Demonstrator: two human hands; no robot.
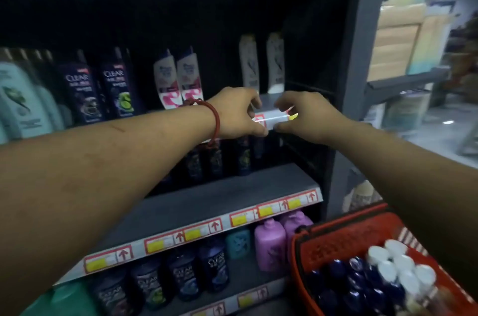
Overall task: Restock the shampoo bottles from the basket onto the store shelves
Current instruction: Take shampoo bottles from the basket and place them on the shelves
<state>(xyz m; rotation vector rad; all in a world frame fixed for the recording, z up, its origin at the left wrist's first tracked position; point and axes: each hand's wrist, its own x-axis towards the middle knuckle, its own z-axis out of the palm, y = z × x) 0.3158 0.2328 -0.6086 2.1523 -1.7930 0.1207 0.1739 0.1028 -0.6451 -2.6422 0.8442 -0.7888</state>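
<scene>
A: The bottles (375, 279) are all in the basket (344, 238) at lower right, none in hand.

B: Both hands, left (239, 114) and right (307, 116), pinch the label strip (274, 116) on the shelf (271, 98) front edge.

A: Tug hard and it could tear off, or an arm could knock a standing bottle over.

"CLEAR" reads in white on two dark bottles (77, 90) standing left of the left hand (238, 111), and again on dark bottles (216, 268) two shelves below it. Red arrows mark the shelf-edge price strips (196, 234); their figures are too blurred.
</scene>
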